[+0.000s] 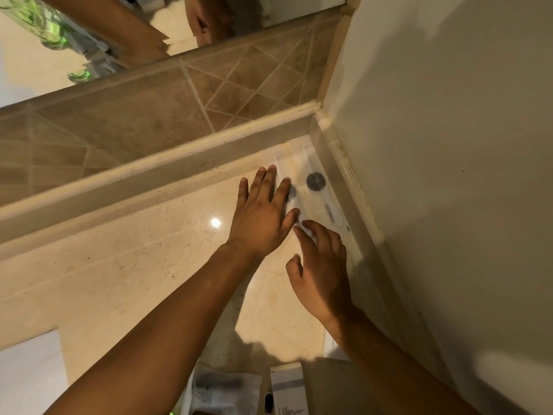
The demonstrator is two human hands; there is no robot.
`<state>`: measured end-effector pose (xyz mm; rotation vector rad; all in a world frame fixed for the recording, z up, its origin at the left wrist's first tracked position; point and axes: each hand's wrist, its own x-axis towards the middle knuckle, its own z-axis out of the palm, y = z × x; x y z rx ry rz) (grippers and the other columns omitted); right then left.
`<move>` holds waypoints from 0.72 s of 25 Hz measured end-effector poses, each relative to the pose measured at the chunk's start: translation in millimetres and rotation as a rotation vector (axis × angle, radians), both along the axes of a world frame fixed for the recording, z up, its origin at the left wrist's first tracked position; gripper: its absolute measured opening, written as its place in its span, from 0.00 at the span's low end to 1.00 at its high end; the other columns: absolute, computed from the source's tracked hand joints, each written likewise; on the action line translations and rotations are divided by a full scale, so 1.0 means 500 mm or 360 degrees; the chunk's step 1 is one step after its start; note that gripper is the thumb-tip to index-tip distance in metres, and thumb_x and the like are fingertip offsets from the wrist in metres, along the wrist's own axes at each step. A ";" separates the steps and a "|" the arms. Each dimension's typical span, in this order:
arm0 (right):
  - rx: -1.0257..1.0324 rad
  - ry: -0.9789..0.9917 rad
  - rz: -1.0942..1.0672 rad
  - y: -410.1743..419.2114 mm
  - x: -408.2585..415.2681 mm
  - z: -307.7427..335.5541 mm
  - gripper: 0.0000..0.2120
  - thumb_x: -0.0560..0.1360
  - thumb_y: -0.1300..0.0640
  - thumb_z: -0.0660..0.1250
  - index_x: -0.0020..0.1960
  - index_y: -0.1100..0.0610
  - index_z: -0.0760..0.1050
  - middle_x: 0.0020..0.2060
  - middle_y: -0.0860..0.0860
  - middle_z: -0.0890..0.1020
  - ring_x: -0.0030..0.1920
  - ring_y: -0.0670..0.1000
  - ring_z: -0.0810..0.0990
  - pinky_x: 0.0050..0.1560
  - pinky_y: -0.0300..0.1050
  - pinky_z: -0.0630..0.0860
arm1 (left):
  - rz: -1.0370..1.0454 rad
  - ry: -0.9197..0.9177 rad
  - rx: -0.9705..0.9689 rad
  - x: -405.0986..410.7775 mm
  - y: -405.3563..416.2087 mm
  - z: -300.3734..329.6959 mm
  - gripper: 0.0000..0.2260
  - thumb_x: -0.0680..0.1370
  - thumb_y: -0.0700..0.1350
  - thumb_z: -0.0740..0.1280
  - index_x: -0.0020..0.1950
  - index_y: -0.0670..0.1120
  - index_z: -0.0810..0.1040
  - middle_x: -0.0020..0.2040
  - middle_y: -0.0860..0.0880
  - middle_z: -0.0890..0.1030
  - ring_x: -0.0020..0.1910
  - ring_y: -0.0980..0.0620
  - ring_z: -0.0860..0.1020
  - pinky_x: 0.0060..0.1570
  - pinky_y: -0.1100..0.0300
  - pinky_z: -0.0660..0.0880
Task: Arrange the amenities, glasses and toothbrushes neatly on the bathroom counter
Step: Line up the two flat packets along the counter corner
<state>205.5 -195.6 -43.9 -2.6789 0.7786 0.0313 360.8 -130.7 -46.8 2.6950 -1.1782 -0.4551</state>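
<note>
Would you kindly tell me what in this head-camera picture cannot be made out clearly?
- Left wrapped toothbrush: in the head view its middle, with one grey seal, is covered by the left hand.
- Print on the right wrapped toothbrush: too small and blurred.
- White box and clear packet: cut off by the bottom edge.
- Green glass: seen only in the mirror, blurred, cropped at the top.
- Right hand: its fingers hide the wrapper end.

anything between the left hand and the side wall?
Head view: two clear toothbrush packets lie side by side on the counter. Left hand rests on the nearer; the farther sits against the wall.
</note>
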 end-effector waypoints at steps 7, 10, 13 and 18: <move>-0.0015 0.0013 0.0028 -0.001 0.001 0.001 0.26 0.75 0.51 0.67 0.72 0.53 0.70 0.70 0.52 0.74 0.68 0.54 0.72 0.66 0.52 0.73 | -0.0009 -0.0005 0.0034 0.000 -0.002 -0.002 0.30 0.83 0.62 0.51 0.82 0.50 0.55 0.84 0.43 0.50 0.83 0.43 0.46 0.80 0.41 0.43; -0.0015 0.0021 0.0031 -0.002 0.000 0.000 0.26 0.75 0.51 0.67 0.72 0.53 0.70 0.70 0.52 0.74 0.68 0.54 0.72 0.66 0.52 0.72 | -0.0001 -0.0010 0.0034 -0.002 -0.003 -0.002 0.30 0.83 0.62 0.51 0.82 0.50 0.54 0.84 0.44 0.49 0.83 0.43 0.46 0.80 0.41 0.42; -0.0017 0.0020 0.0025 -0.001 -0.001 -0.002 0.27 0.75 0.51 0.67 0.72 0.52 0.70 0.70 0.51 0.74 0.68 0.54 0.72 0.66 0.51 0.72 | -0.0003 -0.0009 0.0044 -0.002 -0.003 -0.002 0.30 0.83 0.62 0.51 0.82 0.50 0.54 0.84 0.44 0.49 0.83 0.43 0.46 0.80 0.41 0.42; 0.0021 0.0005 0.0024 -0.001 -0.005 0.004 0.27 0.75 0.51 0.69 0.73 0.51 0.70 0.71 0.51 0.73 0.69 0.53 0.72 0.68 0.52 0.71 | 0.0018 0.0012 0.0008 -0.008 0.001 0.002 0.30 0.83 0.62 0.50 0.82 0.49 0.53 0.84 0.43 0.49 0.83 0.43 0.45 0.80 0.41 0.43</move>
